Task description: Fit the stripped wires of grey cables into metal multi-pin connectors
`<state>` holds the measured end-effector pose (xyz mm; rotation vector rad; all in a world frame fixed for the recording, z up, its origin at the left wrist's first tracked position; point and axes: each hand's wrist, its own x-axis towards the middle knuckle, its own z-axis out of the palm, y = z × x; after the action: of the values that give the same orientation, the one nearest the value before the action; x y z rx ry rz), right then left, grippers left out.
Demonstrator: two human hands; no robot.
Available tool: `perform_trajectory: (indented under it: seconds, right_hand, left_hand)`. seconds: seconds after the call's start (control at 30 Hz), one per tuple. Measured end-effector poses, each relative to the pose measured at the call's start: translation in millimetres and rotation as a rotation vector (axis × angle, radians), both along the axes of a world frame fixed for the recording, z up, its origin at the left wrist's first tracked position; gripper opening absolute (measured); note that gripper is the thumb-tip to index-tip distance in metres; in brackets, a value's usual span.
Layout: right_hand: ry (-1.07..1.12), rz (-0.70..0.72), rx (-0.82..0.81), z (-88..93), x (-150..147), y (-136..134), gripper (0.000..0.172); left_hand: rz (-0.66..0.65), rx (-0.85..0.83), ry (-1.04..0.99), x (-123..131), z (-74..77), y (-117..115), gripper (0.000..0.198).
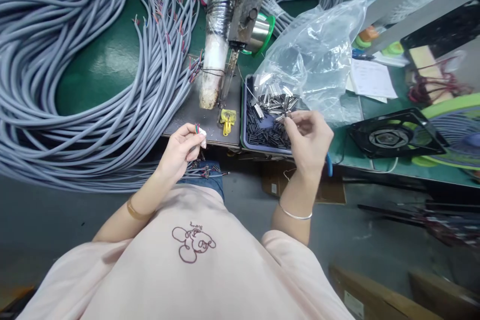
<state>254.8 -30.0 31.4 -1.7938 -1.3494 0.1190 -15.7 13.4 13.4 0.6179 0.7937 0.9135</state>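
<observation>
My left hand is closed in a pinch around a cable end, its thin coloured wires poking up at the fingertips beside a whitish fingertip covering. Over the blue-rimmed tray, the thumb and forefinger of my right hand pinch a small metal connector. Shiny metal connectors fill the back of that tray, and small black pieces lie in its front. Between my hands, a yellow clip-like holder stands on the dark work plate.
Bundled grey cables cover the left of the green bench. A taped extraction hose hangs beside a metal arm. Behind are a solder spool and a clear plastic bag. A black fan sits at right.
</observation>
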Motion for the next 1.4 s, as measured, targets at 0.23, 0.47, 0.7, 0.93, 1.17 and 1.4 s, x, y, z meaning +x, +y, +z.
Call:
perform_trajectory:
  seconds: [0.23,0.47,0.7,0.93,1.17,1.4]
  right_hand:
    - [0.522,0.266,0.162,13.4,-58.1,-23.2,0.030]
    - [0.538,0.031,0.324,-6.9,-100.2,-19.0,0.024]
    - [0.571,0.206,0.220,-19.5,-102.3,-17.9,0.027]
    - [0.569,0.242,0.175,-27.2,-126.1,-22.6,0.024]
    - [0.518,0.249,0.150,-22.9,-121.9,-27.4,0.025]
    - [0.685,0.502,-0.112,-13.4,-104.4,-14.6,0.031]
  left_hand:
    - [-0.068,0.040,0.020,9.5,3.0,-5.8,0.031]
    - [-0.025,0.065,0.037,10.3,-0.5,-8.7,0.035]
    - [-0.058,0.120,0.034,9.1,-6.8,-12.0,0.035]
    - [-0.137,0.118,-0.003,11.1,-9.9,-16.3,0.032]
    - [-0.156,0.063,-0.044,5.8,-5.3,-13.6,0.034]
    - [-0.312,0.025,-0.056,2.0,-2.9,-13.1,0.033]
